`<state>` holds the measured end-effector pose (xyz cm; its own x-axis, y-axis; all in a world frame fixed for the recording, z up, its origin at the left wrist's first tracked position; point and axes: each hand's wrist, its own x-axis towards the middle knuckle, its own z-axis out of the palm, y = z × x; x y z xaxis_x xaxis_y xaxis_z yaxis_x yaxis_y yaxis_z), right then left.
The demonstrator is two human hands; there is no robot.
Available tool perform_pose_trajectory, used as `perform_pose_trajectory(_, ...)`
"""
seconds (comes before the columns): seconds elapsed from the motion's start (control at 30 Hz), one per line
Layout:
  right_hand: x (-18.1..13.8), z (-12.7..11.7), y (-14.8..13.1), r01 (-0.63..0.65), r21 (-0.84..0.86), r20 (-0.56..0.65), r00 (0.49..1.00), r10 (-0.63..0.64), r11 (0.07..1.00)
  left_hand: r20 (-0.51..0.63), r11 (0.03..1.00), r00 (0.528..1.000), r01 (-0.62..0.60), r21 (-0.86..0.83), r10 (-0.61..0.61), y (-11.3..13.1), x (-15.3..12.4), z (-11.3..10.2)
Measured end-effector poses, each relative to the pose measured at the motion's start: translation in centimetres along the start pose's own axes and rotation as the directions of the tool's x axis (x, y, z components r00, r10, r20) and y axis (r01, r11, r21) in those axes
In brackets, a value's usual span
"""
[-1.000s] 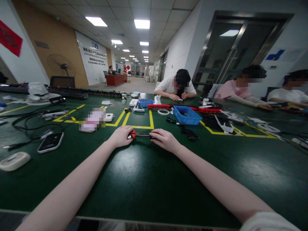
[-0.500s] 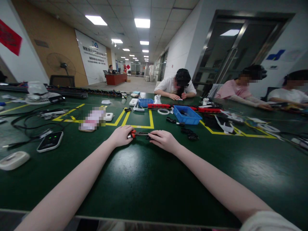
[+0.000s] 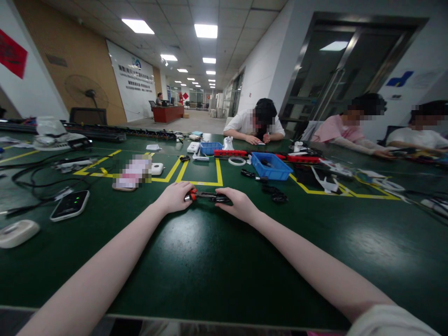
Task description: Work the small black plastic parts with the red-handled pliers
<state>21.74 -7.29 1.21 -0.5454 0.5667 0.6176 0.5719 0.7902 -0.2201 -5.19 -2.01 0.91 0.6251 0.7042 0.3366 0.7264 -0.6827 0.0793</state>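
Observation:
My left hand (image 3: pixel 174 197) is closed around the orange-and-black handles of what look like pliers (image 3: pixel 204 194). Their metal end points right, toward my other hand. Between the thumb and fingers of my right hand (image 3: pixel 241 204) is a small black part (image 3: pixel 222 199), whose exact kind is too small to make out. The metal end meets or overlaps this part, and I cannot tell whether it grips it. Both hands are low over the dark green table (image 3: pixel 210 266), just in front of a yellow tape outline (image 3: pixel 201 183).
Beyond my right hand stand a blue bin (image 3: pixel 272 168) and a bundle of black cable (image 3: pixel 276 193). To the left lie a phone (image 3: pixel 129 175), a white-edged device with green lights (image 3: pixel 71 205) and loose cables. A co-worker (image 3: pixel 257 126) leans over the far side; others sit right.
My right hand's fingers have drawn back and spread along the black part, so more of it shows. The left hand keeps hold of the pliers in nearly the same place.

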Motion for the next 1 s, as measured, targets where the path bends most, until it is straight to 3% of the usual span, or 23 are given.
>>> perform_pose_trajectory(0.37, 0.21, 0.07, -0.65, -0.029, 0.059, -0.032, 0.999, 0.031, 0.998, 0.017, 0.999, 0.999, -0.031, 0.012, 0.030, 0.13, 0.13, -0.24)
perform_pose_trajectory(1.0, 0.49, -0.09, -0.40, -0.088, 0.090, 0.100, 0.992, 0.079, 0.992, 0.046, 0.998, 0.997, -0.065, -0.017, 0.065, 0.09, 0.24, -0.44)
